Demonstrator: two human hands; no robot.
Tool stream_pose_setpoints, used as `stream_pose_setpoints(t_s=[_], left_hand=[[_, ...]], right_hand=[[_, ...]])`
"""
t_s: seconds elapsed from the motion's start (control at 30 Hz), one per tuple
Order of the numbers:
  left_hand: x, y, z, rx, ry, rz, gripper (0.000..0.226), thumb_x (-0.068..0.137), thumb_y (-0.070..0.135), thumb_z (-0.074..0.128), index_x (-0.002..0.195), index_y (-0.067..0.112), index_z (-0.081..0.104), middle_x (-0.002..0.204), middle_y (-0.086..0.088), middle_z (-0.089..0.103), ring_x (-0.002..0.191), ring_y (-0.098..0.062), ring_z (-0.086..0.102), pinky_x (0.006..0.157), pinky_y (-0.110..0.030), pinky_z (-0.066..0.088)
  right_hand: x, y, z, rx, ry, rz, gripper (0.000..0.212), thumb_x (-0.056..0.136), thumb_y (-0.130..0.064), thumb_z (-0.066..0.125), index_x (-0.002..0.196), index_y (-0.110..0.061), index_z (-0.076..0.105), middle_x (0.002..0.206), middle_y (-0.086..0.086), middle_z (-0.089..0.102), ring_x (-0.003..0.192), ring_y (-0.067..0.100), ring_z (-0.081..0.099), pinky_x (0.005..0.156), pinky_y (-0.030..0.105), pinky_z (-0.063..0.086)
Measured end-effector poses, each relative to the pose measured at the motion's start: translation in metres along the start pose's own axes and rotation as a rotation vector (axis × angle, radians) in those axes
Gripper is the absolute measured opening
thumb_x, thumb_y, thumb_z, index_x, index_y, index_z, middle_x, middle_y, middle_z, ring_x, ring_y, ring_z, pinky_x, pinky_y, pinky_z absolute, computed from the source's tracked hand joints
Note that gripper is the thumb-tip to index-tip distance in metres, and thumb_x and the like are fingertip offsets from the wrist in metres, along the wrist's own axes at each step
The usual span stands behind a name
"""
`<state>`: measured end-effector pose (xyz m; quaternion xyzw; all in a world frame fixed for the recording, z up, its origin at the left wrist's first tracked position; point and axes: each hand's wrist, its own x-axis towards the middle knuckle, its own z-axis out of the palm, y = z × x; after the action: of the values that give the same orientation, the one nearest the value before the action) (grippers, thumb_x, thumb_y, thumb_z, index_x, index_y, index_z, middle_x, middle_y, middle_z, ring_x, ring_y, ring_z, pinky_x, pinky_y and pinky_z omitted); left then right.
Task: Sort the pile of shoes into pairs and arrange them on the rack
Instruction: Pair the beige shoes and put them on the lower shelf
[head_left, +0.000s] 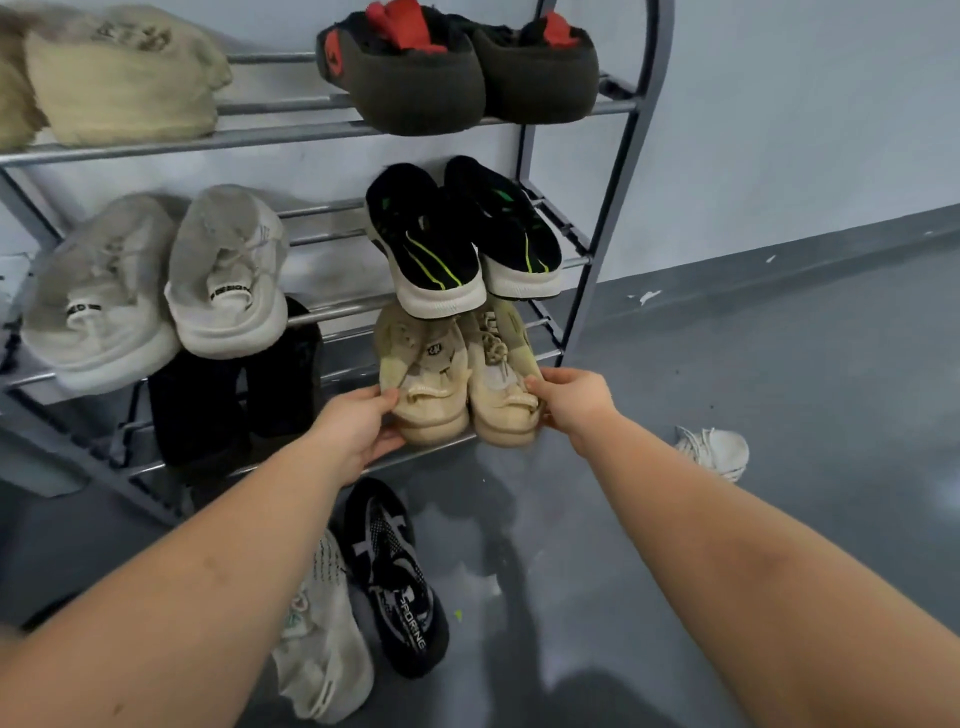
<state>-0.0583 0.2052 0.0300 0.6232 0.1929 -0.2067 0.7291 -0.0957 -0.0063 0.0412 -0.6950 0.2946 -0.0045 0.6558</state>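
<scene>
- At the centre of the frame, my left hand gripped the heel of one cream sneaker, and my right hand gripped its mate, both shoes side by side on the lowest shelf of the rack.
- Above them sat black sneakers with green stripes; at upper centre, dark slippers.
- At lower centre, a black patterned shoe and a pale knit shoe lay touching on the floor; a white shoe lay at right.
</scene>
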Motion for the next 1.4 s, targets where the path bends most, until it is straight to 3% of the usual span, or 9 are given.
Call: stream_pose_setpoints(t_s=[0.27,0.43,0.63,0.83,1.0,1.1,1.2,1.27,1.4], left_hand=[[0.034,0.004,0.009,-0.019,0.004,0.037,0.019,0.096,0.015,0.047,0.112,0.017,0.057,0.105,-0.005,0.063,0.088,-0.019,0.062,0.079,-0.035,0.050],[0.058,0.009,0.019,0.011,-0.022,0.030,0.029,0.097,0.017,0.046,0.124,0.014,0.053,0.110,-0.006,0.065,0.098,-0.022,0.063,0.087,-0.039,0.052],[0.077,0.005,0.026,0.134,0.055,0.005,0.035,0.095,0.025,0.050,0.129,0.019,0.050,0.122,-0.004,0.060,0.107,-0.021,0.059,0.079,-0.033,0.049],[0.090,0.001,0.031,0.430,0.178,0.090,0.045,0.095,0.032,0.048,0.135,0.012,0.046,0.135,-0.007,0.053,0.121,-0.025,0.050,0.090,-0.026,0.034],[0.085,0.006,0.033,0.560,0.121,0.037,0.049,0.097,0.036,0.040,0.142,0.015,0.036,0.140,-0.007,0.048,0.127,-0.028,0.045,0.101,-0.031,0.034],[0.072,0.004,0.038,0.839,0.143,0.068,0.061,0.095,0.043,0.040,0.147,0.019,0.019,0.146,-0.009,0.039,0.134,-0.033,0.033,0.108,-0.039,0.030],[0.048,-0.004,0.040,1.391,0.243,0.357,0.071,0.092,0.046,0.040,0.148,0.016,0.009,0.153,-0.009,0.025,0.137,-0.033,0.025,0.110,-0.042,0.022],[0.034,-0.011,0.040,1.572,0.222,0.540,0.073,0.093,0.044,0.040,0.149,0.012,0.006,0.155,-0.012,0.019,0.139,-0.031,0.020,0.114,-0.041,0.014],[0.006,-0.023,0.039,1.788,0.055,0.628,0.077,0.094,0.046,0.037,0.149,0.011,-0.002,0.158,-0.011,0.004,0.144,-0.030,0.009,0.117,-0.042,0.002]], right_hand=[[0.047,0.004,0.015,-0.104,0.090,-0.084,0.029,0.088,-0.014,0.064,0.115,-0.005,0.067,0.104,0.010,0.069,0.090,0.020,0.062,0.092,0.040,0.052],[0.075,0.001,0.019,-0.105,0.122,-0.116,0.025,0.088,-0.012,0.063,0.112,-0.007,0.069,0.086,0.002,0.066,0.083,0.017,0.062,0.079,0.029,0.050],[0.099,0.003,0.026,-0.123,0.121,-0.085,0.026,0.087,-0.014,0.065,0.112,-0.010,0.069,0.098,0.007,0.070,0.086,0.017,0.063,0.078,0.026,0.048],[0.110,-0.003,0.037,-0.180,0.090,-0.073,0.026,0.092,-0.019,0.059,0.114,-0.009,0.067,0.108,0.011,0.070,0.086,0.017,0.062,0.075,0.024,0.045],[0.105,-0.003,0.042,-0.118,-0.088,0.027,0.033,0.096,-0.024,0.050,0.126,-0.013,0.056,0.119,0.013,0.064,0.109,0.029,0.061,0.099,0.039,0.047],[0.098,-0.001,0.041,-0.404,-0.109,-0.080,0.047,0.094,-0.035,0.051,0.135,-0.012,0.043,0.137,0.013,0.050,0.128,0.031,0.045,0.109,0.044,0.036],[0.072,0.009,0.034,-0.949,-0.097,-0.276,0.079,0.091,-0.049,0.047,0.150,-0.009,0.013,0.158,0.013,0.013,0.145,0.030,0.013,0.118,0.042,0.017],[0.051,0.016,0.030,-1.237,-0.135,-0.425,0.084,0.091,-0.051,0.045,0.151,-0.012,0.001,0.160,0.011,-0.001,0.147,0.027,-0.001,0.119,0.041,0.010],[0.013,0.022,0.016,-1.401,-0.217,-0.496,0.084,0.091,-0.051,0.045,0.151,-0.015,-0.002,0.160,0.009,-0.007,0.147,0.025,-0.004,0.118,0.041,0.009]])
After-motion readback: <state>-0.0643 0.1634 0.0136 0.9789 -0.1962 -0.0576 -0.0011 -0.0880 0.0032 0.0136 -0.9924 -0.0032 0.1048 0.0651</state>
